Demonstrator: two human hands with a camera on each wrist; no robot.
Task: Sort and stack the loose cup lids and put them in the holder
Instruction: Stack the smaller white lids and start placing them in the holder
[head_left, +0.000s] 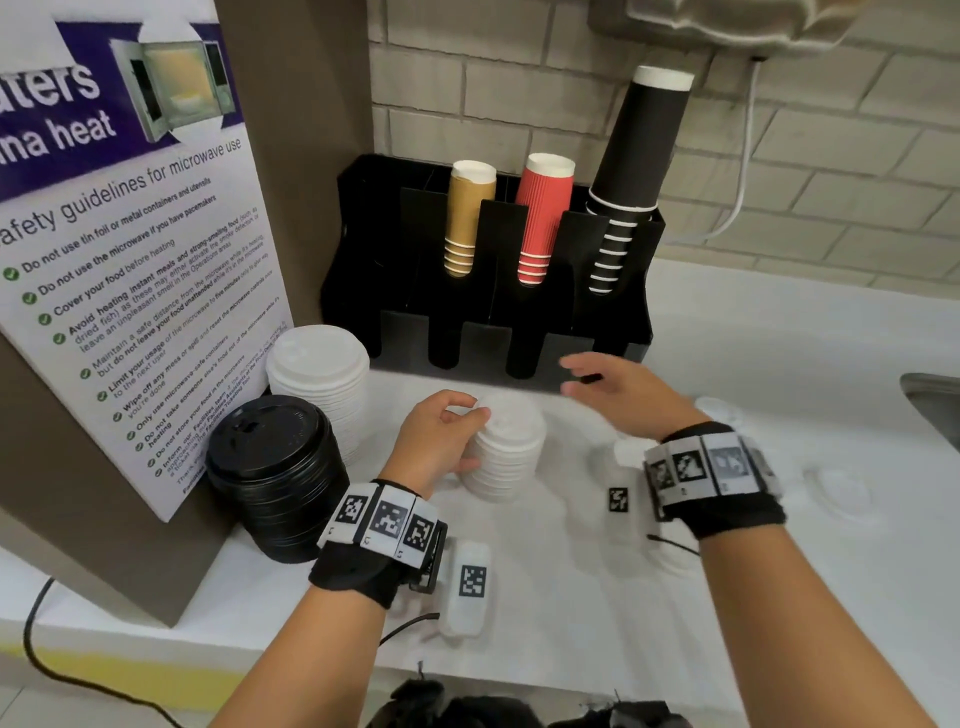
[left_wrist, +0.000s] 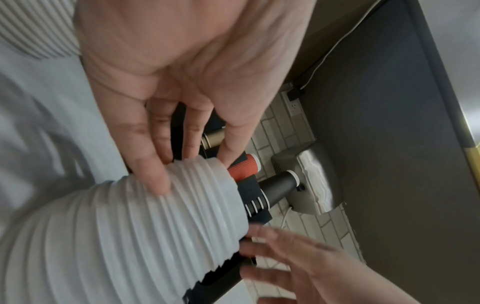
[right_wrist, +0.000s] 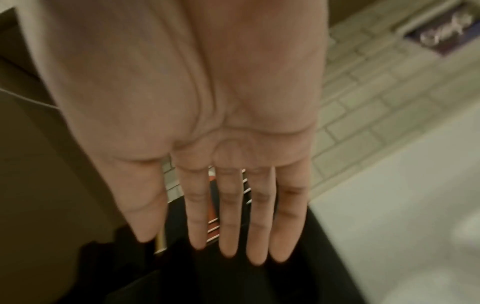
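My left hand (head_left: 470, 439) grips a small stack of white lids (head_left: 506, 452) on the white counter, thumb low on its side and fingers curled over the top rim. The left wrist view shows that hand (left_wrist: 192, 170) with its fingertips on the ribbed white stack (left_wrist: 155, 236). Blurred by motion, my right hand (head_left: 574, 375) hovers empty with straight fingers, just right of the stack and in front of the black holder (head_left: 613, 260). Its palm (right_wrist: 233, 236) is flat in the right wrist view. A wider white lid stack (head_left: 317, 374) and a black lid stack (head_left: 275, 467) stand at the left.
The holder's back slots carry brown, red (head_left: 543, 218) and black cups. Loose white lids (head_left: 836, 493) lie on the counter at the right. A sink edge (head_left: 930, 400) is at far right, a microwave sign (head_left: 130, 260) at left. Two tagged white devices (head_left: 470, 587) lie near my wrists.
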